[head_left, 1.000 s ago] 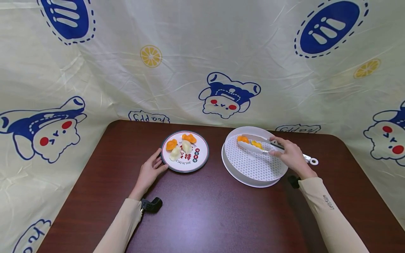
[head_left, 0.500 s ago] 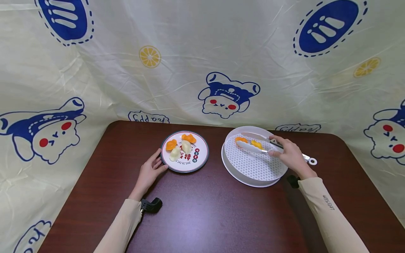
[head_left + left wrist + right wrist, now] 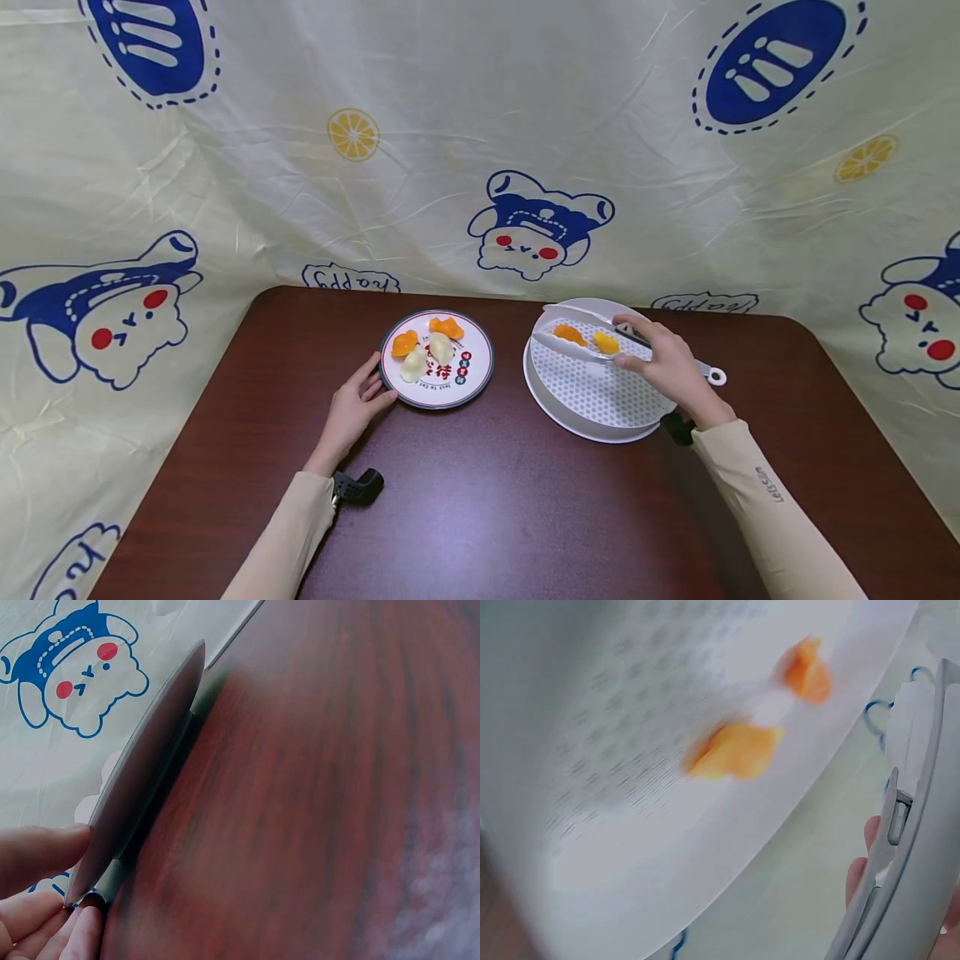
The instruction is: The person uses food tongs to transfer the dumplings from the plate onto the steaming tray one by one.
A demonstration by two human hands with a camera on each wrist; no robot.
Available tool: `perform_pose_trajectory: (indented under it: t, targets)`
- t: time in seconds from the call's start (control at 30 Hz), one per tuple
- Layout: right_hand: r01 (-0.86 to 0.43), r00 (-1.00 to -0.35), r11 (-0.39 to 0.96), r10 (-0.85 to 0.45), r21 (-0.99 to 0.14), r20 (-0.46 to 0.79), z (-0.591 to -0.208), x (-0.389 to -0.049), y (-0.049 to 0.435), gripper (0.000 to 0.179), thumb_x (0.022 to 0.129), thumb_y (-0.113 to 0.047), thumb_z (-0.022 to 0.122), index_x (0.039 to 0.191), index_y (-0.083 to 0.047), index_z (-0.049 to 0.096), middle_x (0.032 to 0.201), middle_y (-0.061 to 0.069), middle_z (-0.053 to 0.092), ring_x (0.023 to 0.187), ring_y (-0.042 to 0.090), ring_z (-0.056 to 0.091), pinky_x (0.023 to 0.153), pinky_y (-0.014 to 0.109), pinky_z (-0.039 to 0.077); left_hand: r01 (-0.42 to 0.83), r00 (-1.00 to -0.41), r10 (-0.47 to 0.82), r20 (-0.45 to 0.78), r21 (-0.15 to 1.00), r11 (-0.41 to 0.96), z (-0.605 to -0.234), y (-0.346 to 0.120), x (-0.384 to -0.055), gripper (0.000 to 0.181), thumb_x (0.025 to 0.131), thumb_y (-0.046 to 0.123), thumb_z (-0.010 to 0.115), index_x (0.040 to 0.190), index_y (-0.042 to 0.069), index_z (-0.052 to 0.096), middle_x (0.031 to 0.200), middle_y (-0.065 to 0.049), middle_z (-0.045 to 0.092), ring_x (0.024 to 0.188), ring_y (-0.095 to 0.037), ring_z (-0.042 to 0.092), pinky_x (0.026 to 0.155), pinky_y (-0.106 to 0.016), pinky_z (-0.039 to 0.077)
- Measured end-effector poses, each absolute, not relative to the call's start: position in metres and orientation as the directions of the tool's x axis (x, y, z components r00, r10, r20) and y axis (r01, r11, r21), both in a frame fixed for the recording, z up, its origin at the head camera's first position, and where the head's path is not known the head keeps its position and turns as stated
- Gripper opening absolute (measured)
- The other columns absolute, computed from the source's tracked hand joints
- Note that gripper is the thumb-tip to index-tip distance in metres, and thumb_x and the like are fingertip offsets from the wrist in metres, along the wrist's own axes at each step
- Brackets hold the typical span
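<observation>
One wood-grain table (image 3: 450,517) across lower frame. Right of centre: white perforated basket (image 3: 615,387). Left of it: printed round plate (image 3: 480,358), rim held between left hand's (image 3: 356,408) thumb and fingers, unchanged. Right hand (image 3: 671,367) grips tongs (image 3: 573,347), both shifted leftward since half a second ago, tips apart. In basket: orange dumpling (image 3: 570,335), yellow dumpling (image 3: 606,342). On plate: two orange, two white dumplings (image 3: 414,364).

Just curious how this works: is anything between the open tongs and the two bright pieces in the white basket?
Nothing visible: in the head view, the orange piece and yellow piece show between the arms of the tongs in the right hand.
</observation>
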State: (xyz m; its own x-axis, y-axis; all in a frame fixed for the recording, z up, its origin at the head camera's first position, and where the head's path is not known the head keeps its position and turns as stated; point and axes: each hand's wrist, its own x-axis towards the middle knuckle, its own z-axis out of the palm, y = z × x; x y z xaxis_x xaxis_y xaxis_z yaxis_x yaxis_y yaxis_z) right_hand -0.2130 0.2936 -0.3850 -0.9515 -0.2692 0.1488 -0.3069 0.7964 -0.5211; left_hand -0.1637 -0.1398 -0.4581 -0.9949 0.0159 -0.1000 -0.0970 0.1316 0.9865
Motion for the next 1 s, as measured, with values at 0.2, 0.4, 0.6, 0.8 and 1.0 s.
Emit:
perform_pose_trajectory:
  t: [0.2, 0.4, 0.6, 0.8, 1.0]
  targets:
    - [-0.371, -0.927, 0.765, -0.338, -0.526, 0.162, -0.381, -0.212, 0.265, 0.060, 0.082, -0.008, 0.075, 0.136, -0.002, 0.049, 0.132, 0.022, 0.052, 0.122, 0.041, 0.043, 0.103, 0.061, 0.034, -0.088, -0.996, 0.017, -0.092, 0.985, 0.150, -0.441, -0.136, -0.156, 0.071, 0.087, -0.004, 0.065, 0.147, -0.006, 0.026, 0.152, -0.021, 0.026, 0.132, -0.035, 0.037, 0.106, -0.034, 0.037]
    - [-0.426, -0.902, 0.740, -0.394, -0.521, 0.177, -0.378, -0.211, 0.236, 0.059, 0.081, -0.010, 0.077, 0.134, -0.004, 0.051, 0.127, 0.019, 0.056, 0.114, 0.038, 0.050, 0.099, 0.057, 0.040, -0.082, -0.996, 0.013, -0.085, 0.985, 0.154, -0.439, -0.136, -0.156, 0.071, 0.087, -0.003, 0.065, 0.147, -0.005, 0.027, 0.152, -0.020, 0.027, 0.132, -0.034, 0.038, 0.105, -0.034, 0.038]
    - [-0.450, -0.887, 0.729, -0.434, -0.515, 0.161, -0.377, -0.211, 0.208, 0.062, 0.080, -0.010, 0.077, 0.135, 0.000, 0.051, 0.129, 0.018, 0.056, 0.118, 0.037, 0.050, 0.101, 0.055, 0.040, -0.073, -0.997, 0.012, -0.077, 0.984, 0.165, -0.442, -0.137, -0.157, 0.071, 0.087, -0.003, 0.065, 0.147, -0.005, 0.027, 0.152, -0.020, 0.027, 0.132, -0.034, 0.039, 0.105, -0.034, 0.039]
    - [-0.484, -0.868, 0.728, -0.469, -0.486, 0.162, -0.379, -0.211, 0.184, 0.063, 0.078, -0.011, 0.078, 0.134, 0.000, 0.052, 0.128, 0.017, 0.057, 0.117, 0.036, 0.051, 0.100, 0.052, 0.042, -0.073, -0.997, 0.011, -0.076, 0.983, 0.166, -0.442, -0.137, -0.156, 0.071, 0.087, -0.003, 0.066, 0.147, -0.005, 0.027, 0.152, -0.020, 0.027, 0.132, -0.034, 0.039, 0.105, -0.035, 0.039]
    - [-0.468, -0.877, 0.748, -0.459, -0.470, 0.143, -0.381, -0.216, 0.168, 0.061, 0.079, -0.013, 0.078, 0.132, 0.000, 0.053, 0.121, 0.016, 0.061, 0.105, 0.036, 0.055, 0.092, 0.048, 0.047, -0.069, -0.997, 0.011, -0.072, 0.983, 0.167, -0.441, -0.136, -0.155, 0.071, 0.087, -0.003, 0.065, 0.147, -0.006, 0.027, 0.151, -0.021, 0.027, 0.132, -0.034, 0.039, 0.106, -0.036, 0.038]
